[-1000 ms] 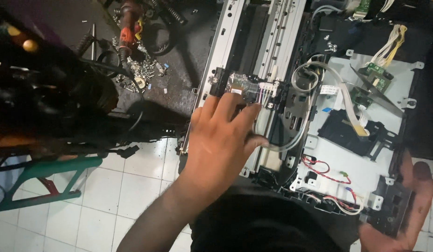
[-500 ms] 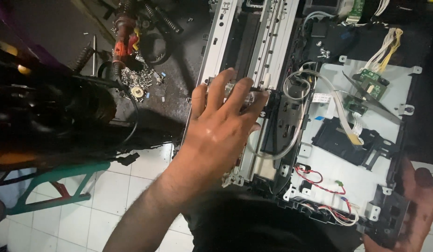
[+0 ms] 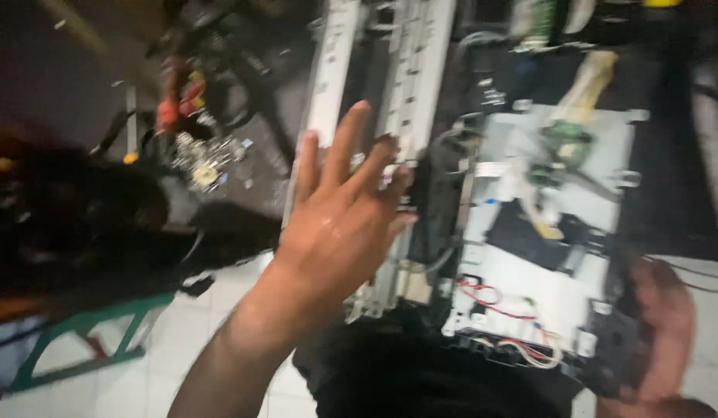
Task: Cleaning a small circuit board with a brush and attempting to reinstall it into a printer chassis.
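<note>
A big opened-up machine of grey metal and black plastic (image 3: 529, 232) lies in the middle, with its cover off so the inside shows. The picture is blurry, so small parts are hard to see.

The left hand (image 3: 340, 224) is open, with its fingers spread wide. It rests flat over the long pale metal rails (image 3: 405, 85) that run up the left side of the machine. The fingertips point up along the rails. The palm covers the lower part of them.

The right hand (image 3: 665, 325) is down at the bottom right corner of the machine. It wraps around a black plastic corner piece (image 3: 614, 348) there and grips it. The fingers are too blurry to count.

So the machine lies between the two hands, with one hand on its left side and one at its right corner. The hands are well apart.

Near the right hand, thin red and white wires (image 3: 498, 310) curl across a flat pale metal plate (image 3: 545, 286). Higher up sits a small green circuit board (image 3: 568, 135).

To the left of the machine there is a dark surface (image 3: 65, 85) with a messy heap of little metal bits (image 3: 196, 159) and a tool with a red handle (image 3: 173, 108). Below is a white tiled floor (image 3: 212, 325) and a green metal frame (image 3: 80, 340).
</note>
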